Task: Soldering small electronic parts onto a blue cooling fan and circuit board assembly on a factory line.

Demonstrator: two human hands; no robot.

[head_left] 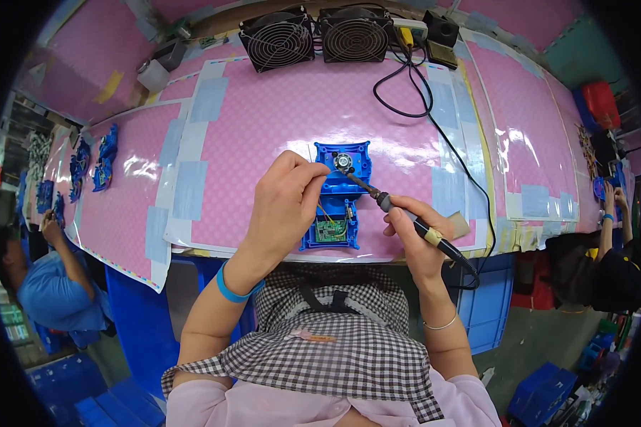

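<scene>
My right hand (424, 238) grips a soldering iron (383, 200) like a pen. Its tip reaches the edge of a small round speaker (343, 163) in the upper half of an opened blue plastic housing (365, 151). Fingertips of my left hand (283, 203) are pinched together just left of the speaker; what they hold is too thin to make out. Nearer to me, the lower half of the housing holds a green circuit board (330, 230). Thin wires run up from the board, partly hidden by my left hand.
Two black fans (278, 39) stand at the table's back, beside a soldering stand (441, 55). The iron's black cable (470, 174) loops down the right side. Blue housings (105, 158) lie at the left. People work at both sides, including one in a blue shirt (57, 288).
</scene>
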